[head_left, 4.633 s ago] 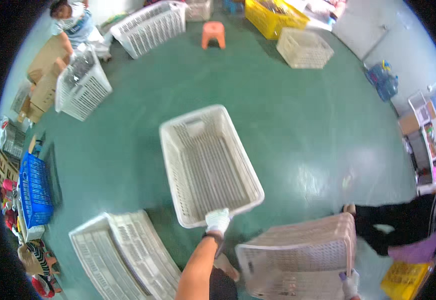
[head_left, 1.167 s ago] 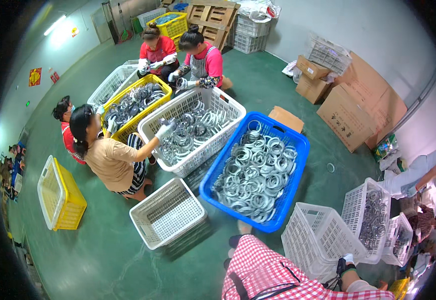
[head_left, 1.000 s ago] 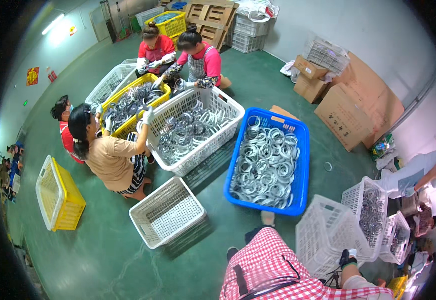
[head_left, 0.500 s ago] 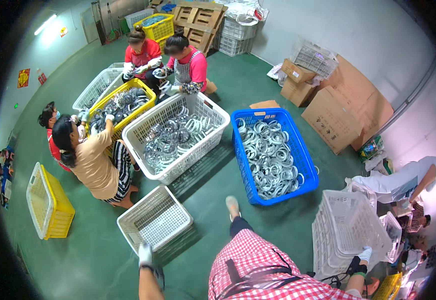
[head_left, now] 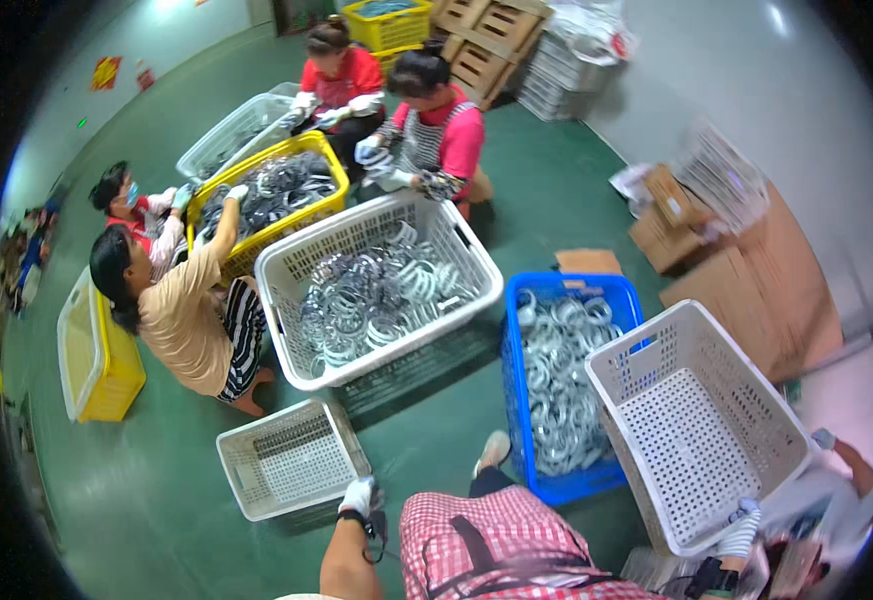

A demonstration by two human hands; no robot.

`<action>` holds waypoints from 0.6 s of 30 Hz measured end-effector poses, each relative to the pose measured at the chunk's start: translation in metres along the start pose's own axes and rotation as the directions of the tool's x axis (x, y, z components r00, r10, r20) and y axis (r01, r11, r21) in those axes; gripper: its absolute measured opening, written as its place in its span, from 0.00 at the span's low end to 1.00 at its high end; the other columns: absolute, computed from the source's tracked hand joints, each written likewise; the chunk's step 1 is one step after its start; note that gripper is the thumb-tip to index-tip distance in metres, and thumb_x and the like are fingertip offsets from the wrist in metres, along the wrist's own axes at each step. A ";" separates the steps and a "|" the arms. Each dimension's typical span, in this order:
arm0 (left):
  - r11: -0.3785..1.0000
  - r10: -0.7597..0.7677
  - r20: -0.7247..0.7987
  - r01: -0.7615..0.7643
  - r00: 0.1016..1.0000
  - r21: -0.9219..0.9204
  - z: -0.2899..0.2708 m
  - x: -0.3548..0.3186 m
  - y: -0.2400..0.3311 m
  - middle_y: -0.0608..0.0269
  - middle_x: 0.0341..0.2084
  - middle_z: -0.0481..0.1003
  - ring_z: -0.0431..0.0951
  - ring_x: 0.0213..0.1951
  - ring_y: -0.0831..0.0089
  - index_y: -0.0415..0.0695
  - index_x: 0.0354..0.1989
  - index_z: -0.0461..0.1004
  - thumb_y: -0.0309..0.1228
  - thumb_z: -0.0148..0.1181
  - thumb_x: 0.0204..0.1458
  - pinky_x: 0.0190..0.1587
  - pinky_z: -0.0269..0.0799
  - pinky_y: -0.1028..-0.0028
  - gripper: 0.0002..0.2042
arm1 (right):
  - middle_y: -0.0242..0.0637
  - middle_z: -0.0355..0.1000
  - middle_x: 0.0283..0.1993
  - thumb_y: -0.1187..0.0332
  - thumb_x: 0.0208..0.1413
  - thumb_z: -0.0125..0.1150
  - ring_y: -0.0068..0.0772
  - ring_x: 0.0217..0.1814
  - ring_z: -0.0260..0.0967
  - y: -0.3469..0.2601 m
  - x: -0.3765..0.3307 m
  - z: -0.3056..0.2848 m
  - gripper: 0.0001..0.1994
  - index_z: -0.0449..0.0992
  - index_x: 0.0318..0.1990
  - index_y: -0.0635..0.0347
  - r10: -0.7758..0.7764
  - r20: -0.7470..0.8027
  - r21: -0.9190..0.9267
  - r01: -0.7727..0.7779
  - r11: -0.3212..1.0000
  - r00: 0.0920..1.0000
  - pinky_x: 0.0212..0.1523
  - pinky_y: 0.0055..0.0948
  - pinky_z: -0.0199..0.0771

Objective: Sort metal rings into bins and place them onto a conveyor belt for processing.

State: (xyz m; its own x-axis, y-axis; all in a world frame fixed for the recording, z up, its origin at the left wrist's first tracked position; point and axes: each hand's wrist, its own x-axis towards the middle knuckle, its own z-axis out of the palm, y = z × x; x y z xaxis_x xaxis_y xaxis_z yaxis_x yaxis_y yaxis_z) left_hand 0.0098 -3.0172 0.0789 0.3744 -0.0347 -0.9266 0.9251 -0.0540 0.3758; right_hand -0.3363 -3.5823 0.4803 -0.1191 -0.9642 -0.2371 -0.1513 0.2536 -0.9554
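Since half a second ago: large white crate (head_left: 702,440) has swung in from the far right to just beside the blue bin; small white basket (head_left: 292,458) sits closer to the lower edge, and the gloved left hand has come up beside it.

Left hand (head_left: 360,496): white glove, a dark strap or cord hanging at the wrist. It sits at the near right corner of the small white basket, touching or just short of the rim; closure cannot be told.

Right hand (head_left: 737,528): white glove, clamped on the near lower rim of the large white crate, which is empty and tilted, its open side turned up and leftward.

Key relation: the crate extends away and up-left from the right hand, long axis running from that hand toward the blue bin (head_left: 560,385) of grey metal rings; only the right hand reaches it. The small basket lies ahead-left on the green floor (head_left: 427,440), long axis roughly left to right, nearer the left hand.

Surroundings: white basket of rings (head_left: 377,285), yellow basket (head_left: 272,190), four seated people sorting.
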 end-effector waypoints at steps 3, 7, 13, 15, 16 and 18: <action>0.985 -0.115 -0.049 0.108 0.992 -0.132 -0.016 0.018 0.008 0.57 0.36 0.69 0.75 0.33 0.60 0.46 0.44 0.62 0.38 0.47 0.56 0.33 0.76 0.57 0.12 | 0.21 0.55 0.17 0.64 0.40 0.57 0.20 0.18 0.52 -0.027 0.043 0.095 0.08 0.62 0.21 0.47 -0.078 0.014 -0.062 0.079 0.995 0.997 0.23 0.21 0.54; 0.946 -0.047 -0.037 0.033 0.998 -0.324 0.048 0.067 0.062 0.58 0.40 0.68 0.73 0.40 0.62 0.44 0.45 0.63 0.44 0.49 0.55 0.36 0.74 0.60 0.18 | 0.21 0.59 0.22 0.59 0.44 0.56 0.20 0.21 0.51 -0.058 0.037 0.197 0.07 0.65 0.24 0.46 -0.158 0.091 -0.133 0.169 0.977 0.983 0.25 0.23 0.54; 0.749 0.002 -0.230 -0.154 0.973 -0.644 0.098 0.224 0.147 0.63 0.32 0.67 0.65 0.29 0.72 0.43 0.50 0.61 0.53 0.52 0.51 0.34 0.68 0.66 0.28 | 0.20 0.53 0.15 0.61 0.45 0.55 0.19 0.15 0.50 -0.075 0.067 0.287 0.09 0.61 0.21 0.45 -0.134 0.207 -0.144 0.166 0.976 0.969 0.15 0.20 0.53; 0.610 -0.011 -0.382 -0.296 0.924 -0.735 0.110 0.256 0.185 0.63 0.36 0.64 0.63 0.39 0.68 0.46 0.57 0.55 0.54 0.53 0.50 0.47 0.63 0.62 0.32 | 0.20 0.51 0.14 0.63 0.46 0.54 0.19 0.12 0.48 -0.078 0.079 0.289 0.10 0.60 0.20 0.45 -0.160 0.205 -0.092 0.182 0.979 0.966 0.13 0.20 0.51; 0.544 -0.043 -0.394 -0.310 0.918 -0.780 0.112 0.273 0.200 0.63 0.41 0.64 0.62 0.44 0.66 0.47 0.57 0.56 0.52 0.53 0.51 0.50 0.61 0.62 0.30 | 0.20 0.51 0.13 0.64 0.46 0.54 0.19 0.12 0.48 -0.080 0.092 0.291 0.10 0.60 0.19 0.46 -0.158 0.244 -0.079 0.182 0.980 0.957 0.12 0.20 0.51; 0.323 0.086 -0.465 -0.466 0.881 -0.824 0.048 0.313 0.181 0.62 0.46 0.65 0.64 0.48 0.64 0.51 0.54 0.60 0.46 0.51 0.54 0.51 0.59 0.58 0.22 | 0.20 0.51 0.12 0.66 0.47 0.52 0.18 0.10 0.47 -0.077 0.130 0.306 0.11 0.59 0.18 0.46 -0.088 0.393 -0.059 0.121 0.991 0.915 0.10 0.19 0.52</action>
State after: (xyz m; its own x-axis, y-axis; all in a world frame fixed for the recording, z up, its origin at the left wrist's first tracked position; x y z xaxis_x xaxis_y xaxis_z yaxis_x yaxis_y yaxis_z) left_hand 0.2912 -3.0862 -0.1425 0.4389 0.4290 -0.7895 0.1761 0.8206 0.5438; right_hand -0.0395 -3.7511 0.4693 0.2900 -0.9356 -0.2016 -0.2224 0.1390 -0.9650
